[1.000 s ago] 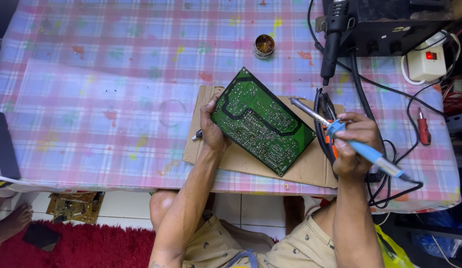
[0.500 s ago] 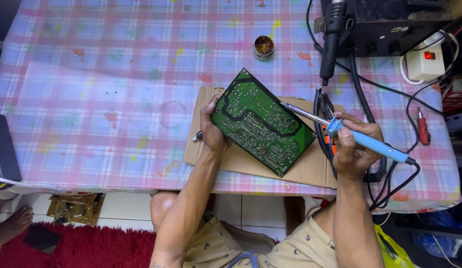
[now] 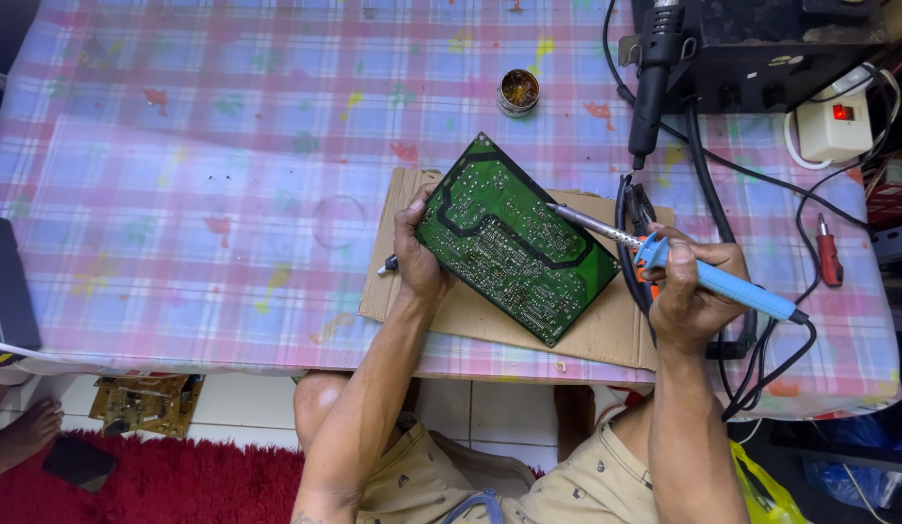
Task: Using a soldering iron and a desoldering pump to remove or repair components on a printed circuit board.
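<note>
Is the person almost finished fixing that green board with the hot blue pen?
Probably not. Set up: the green circuit board lies solder-side up on a brown cardboard sheet. In hand: the left hand steadies its edge, and the right hand holds the blue-handled soldering iron, tip at the board's upper right. Which joints are done is too small to tell.

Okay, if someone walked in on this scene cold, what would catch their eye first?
The green circuit board stands out, lying tilted on a cardboard sheet at the table's near edge, steadied by the left hand. The right hand holds a blue soldering iron, its tip over the board's right side. Behind, a black station trails dark cables.
</note>
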